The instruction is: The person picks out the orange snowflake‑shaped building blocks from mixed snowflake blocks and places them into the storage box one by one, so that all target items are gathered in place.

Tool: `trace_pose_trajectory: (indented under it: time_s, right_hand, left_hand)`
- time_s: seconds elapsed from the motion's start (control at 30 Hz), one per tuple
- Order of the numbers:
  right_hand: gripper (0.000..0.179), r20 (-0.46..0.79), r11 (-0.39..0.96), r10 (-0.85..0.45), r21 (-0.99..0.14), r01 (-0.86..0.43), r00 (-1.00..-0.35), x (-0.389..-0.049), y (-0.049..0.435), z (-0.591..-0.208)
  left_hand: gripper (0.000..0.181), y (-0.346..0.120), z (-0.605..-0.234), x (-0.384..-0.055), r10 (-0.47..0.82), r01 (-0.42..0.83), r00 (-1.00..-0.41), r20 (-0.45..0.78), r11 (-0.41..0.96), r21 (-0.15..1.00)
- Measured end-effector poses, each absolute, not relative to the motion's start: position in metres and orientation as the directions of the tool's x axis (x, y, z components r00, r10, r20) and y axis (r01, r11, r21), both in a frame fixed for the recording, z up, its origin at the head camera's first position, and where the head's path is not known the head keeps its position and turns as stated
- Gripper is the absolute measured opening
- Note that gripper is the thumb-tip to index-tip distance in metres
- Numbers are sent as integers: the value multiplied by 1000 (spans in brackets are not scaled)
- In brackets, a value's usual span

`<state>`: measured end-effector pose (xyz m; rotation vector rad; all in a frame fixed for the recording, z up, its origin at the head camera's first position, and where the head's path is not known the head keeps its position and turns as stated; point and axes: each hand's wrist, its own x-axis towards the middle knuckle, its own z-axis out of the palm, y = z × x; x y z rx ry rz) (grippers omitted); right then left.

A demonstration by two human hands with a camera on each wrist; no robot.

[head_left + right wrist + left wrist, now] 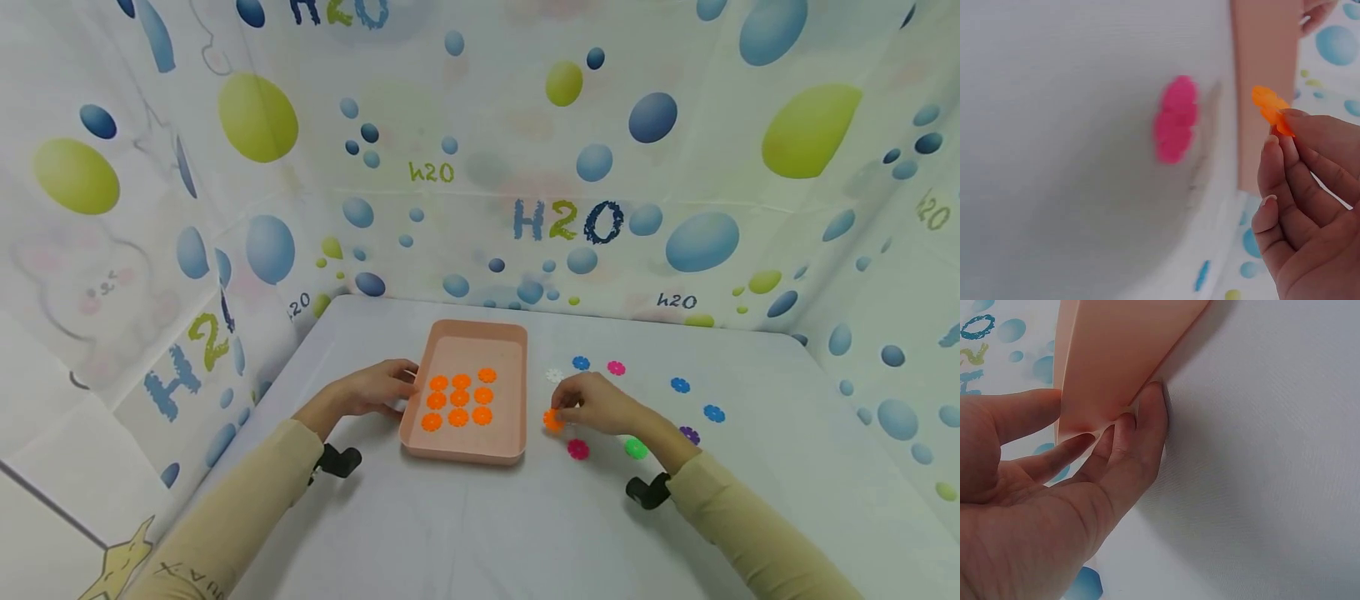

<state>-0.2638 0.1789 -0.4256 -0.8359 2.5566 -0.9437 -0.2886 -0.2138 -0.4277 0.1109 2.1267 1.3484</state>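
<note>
A pink rectangular tray (476,350) lies on the table with several orange notched, flower-shaped plastic discs (460,398) spread over its lower part. At its left side my left hand (378,387) holds the rim; in the left wrist view the thumb touches the tray wall (1122,350) and fingertips reach under the edge. Just right of the tray, my right hand (600,403) pinches one orange disc (1267,105) between thumb and fingers, raised off the cloth in the right wrist view. A pink-red disc (577,449) lies on the table below that hand.
Scattered right of the tray are blue discs (680,385), a pink disc (616,367), a white disc (554,375), a green disc (635,448) and a purple disc (689,435). A printed curtain (480,117) hangs behind the white table (465,525).
</note>
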Motion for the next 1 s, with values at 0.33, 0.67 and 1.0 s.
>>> trace_pose_trajectory:
  time_s: [0.33, 0.67, 1.0]
  right_hand:
    - [6, 21, 553, -614, -702, -448, -789, -277, 151, -407]
    - [6, 42, 540, -643, -682, -492, -764, -300, 110, -409]
    - [7, -19, 623, -664, -566, -540, -747, -321, 92, -424]
  left_hand:
    - [54, -216, -429, -290, 358, -259, -812, -461, 487, 834]
    - [53, -216, -428, -289, 364, -249, -813, -454, 487, 837]
    - [53, -215, -427, -289, 368, -252, -812, -453, 478, 841]
